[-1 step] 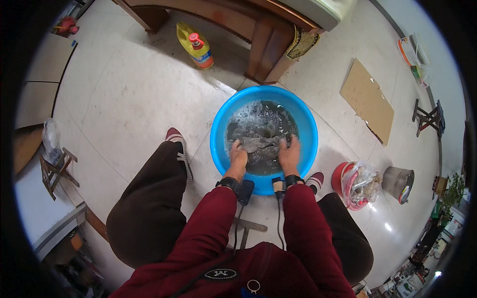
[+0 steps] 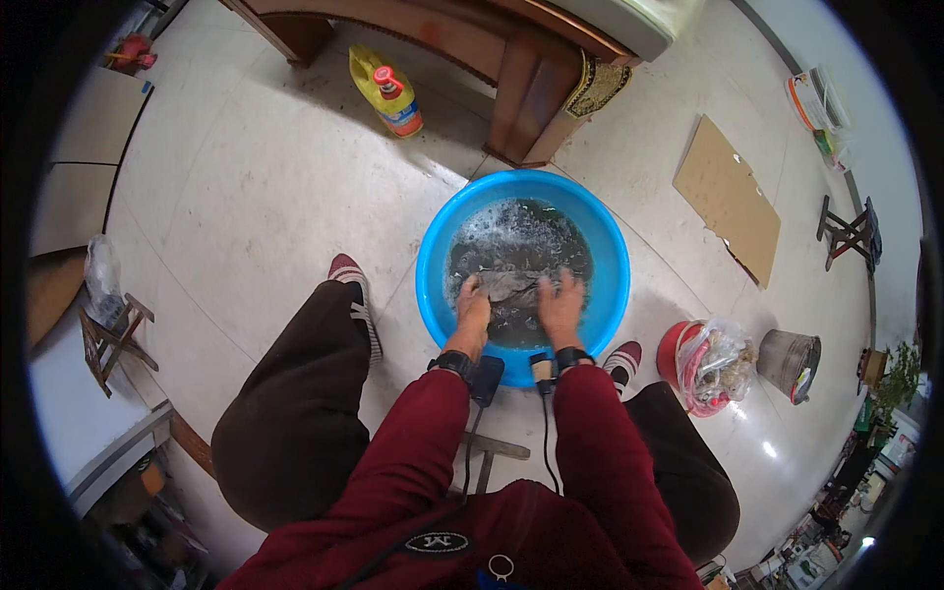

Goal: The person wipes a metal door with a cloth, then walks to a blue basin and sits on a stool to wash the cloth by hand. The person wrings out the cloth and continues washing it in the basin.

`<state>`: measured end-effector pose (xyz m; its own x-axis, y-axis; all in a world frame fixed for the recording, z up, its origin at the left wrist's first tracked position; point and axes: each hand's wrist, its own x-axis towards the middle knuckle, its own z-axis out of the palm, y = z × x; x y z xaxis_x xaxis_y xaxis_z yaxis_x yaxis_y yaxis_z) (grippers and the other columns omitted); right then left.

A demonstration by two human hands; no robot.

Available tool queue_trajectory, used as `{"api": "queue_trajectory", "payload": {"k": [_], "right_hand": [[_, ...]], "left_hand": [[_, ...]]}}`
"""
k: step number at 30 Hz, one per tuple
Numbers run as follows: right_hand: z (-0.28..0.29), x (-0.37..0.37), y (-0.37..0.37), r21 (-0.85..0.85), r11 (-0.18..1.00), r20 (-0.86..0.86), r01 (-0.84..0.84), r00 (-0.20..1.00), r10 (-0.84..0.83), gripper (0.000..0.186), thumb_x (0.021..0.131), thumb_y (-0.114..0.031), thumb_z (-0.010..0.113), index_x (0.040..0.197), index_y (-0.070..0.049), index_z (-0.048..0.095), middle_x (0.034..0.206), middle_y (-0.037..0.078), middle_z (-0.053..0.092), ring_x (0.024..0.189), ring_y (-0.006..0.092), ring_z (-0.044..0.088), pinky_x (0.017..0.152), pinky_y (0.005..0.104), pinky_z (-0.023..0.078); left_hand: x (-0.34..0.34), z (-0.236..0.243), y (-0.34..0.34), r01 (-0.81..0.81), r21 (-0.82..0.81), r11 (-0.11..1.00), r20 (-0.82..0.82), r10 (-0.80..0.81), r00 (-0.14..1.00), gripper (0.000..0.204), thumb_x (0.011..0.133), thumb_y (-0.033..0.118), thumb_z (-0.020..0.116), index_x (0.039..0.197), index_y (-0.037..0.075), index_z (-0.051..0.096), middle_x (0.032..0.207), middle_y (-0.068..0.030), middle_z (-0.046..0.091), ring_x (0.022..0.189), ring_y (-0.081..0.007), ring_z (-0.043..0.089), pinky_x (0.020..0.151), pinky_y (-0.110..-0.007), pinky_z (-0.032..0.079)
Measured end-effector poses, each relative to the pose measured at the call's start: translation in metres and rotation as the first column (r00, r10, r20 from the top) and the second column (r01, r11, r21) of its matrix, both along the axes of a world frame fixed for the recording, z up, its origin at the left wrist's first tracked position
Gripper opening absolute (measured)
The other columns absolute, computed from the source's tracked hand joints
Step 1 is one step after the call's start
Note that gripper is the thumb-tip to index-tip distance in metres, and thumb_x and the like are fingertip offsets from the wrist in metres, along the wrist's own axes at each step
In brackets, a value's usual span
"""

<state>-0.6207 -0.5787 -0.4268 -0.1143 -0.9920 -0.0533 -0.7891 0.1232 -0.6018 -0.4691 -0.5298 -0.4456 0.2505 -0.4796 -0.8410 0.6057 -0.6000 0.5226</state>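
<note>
A large blue basin (image 2: 429, 285) full of dark, foamy water stands on the floor between my feet. Wet grey cloth (image 2: 509, 286) lies bunched in the water, partly under the surface. At its left end, my left hand (image 2: 473, 315) is closed on the fabric with the fingertips curled round it. My right hand (image 2: 560, 313) is at the cloth's right end, its fingers apart and slightly blurred, the fingertips at the water. Both wrists carry dark straps with small devices and cables.
A yellow jug with a red-capped bottle (image 2: 393, 98) stands beyond the basin, near a wooden furniture leg (image 2: 531, 118). To the right are flat cardboard (image 2: 730, 202), a red bucket with plastic bags (image 2: 678, 354) and a grey bucket (image 2: 787, 364). A small wooden stool (image 2: 116, 344) sits left.
My right hand has shifted a little left along the cloth, bunching it closer to my left hand. My left hand has barely moved.
</note>
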Motion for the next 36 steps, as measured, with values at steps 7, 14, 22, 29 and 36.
{"api": "queue_trajectory", "payload": {"k": [7, 14, 22, 29, 36], "right_hand": [[0.041, 0.055, 0.018, 0.303, 0.886, 0.554, -0.35, 0.821, 0.135, 0.026, 0.088, -0.027, 0.069, 0.082, -0.002, 0.062, 0.082, 0.017, 0.065, 0.076, 0.0337, 0.063, 0.07, 0.0415, 0.049], [0.074, 0.072, 0.017, 0.127, 0.931, 0.202, -0.342, 0.928, 0.313, 0.032, 0.093, -0.037, 0.058, 0.082, -0.007, 0.058, 0.07, 0.019, 0.063, 0.069, 0.0435, 0.062, 0.064, 0.0494, 0.049], [0.038, 0.026, -0.02, 0.194, 0.969, -0.071, -0.151, 0.983, 0.167, 0.03, 0.095, -0.034, 0.058, 0.084, -0.006, 0.054, 0.074, 0.022, 0.065, 0.073, 0.0451, 0.064, 0.067, 0.0549, 0.049], [0.017, -0.037, -0.02, 0.068, 0.996, 0.445, -0.061, 0.895, 0.024, 0.036, 0.095, -0.021, 0.061, 0.123, 0.0, 0.054, 0.12, 0.024, 0.058, 0.107, 0.04, 0.059, 0.089, 0.0436, 0.049], [-0.015, 0.015, 0.017, -0.067, 0.995, -0.116, -0.069, 0.991, 0.061, 0.038, 0.092, -0.025, 0.065, 0.121, -0.001, 0.06, 0.116, 0.026, 0.06, 0.105, 0.0387, 0.061, 0.092, 0.0402, 0.048]], "left_hand": [[0.021, 0.024, -0.018, -0.082, 0.165, 0.983, -0.34, 0.135, 0.931, 0.063, 0.096, 0.064, 0.046, 0.13, 0.013, 0.056, 0.119, -0.008, 0.063, 0.102, -0.0238, 0.062, 0.088, -0.045, 0.051], [0.007, 0.03, 0.001, -0.192, -0.07, 0.979, -0.454, 0.14, 0.88, 0.041, 0.095, 0.048, 0.06, 0.11, 0.01, 0.063, 0.101, -0.0057, 0.068, 0.094, -0.0178, 0.065, 0.079, -0.035, 0.056], [-0.026, 0.014, -0.017, 0.178, 0.038, 0.983, -0.023, -0.177, 0.984, 0.04, 0.1, 0.037, 0.053, 0.113, 0.001, 0.062, 0.104, -0.01, 0.065, 0.091, -0.0222, 0.062, 0.081, -0.041, 0.05], [0.004, 0.021, -0.011, -0.125, -0.024, 0.992, -0.003, 0.125, 0.992, 0.048, 0.105, 0.041, 0.043, 0.138, 0.008, 0.051, 0.136, -0.0116, 0.054, 0.124, -0.0238, 0.052, 0.1, -0.044, 0.044], [0.0, -0.002, -0.007, -0.054, -0.011, 0.998, -0.061, 0.053, 0.997, 0.052, 0.104, 0.042, 0.046, 0.143, 0.008, 0.046, 0.14, -0.0103, 0.052, 0.125, -0.0241, 0.05, 0.105, -0.039, 0.039]]}}
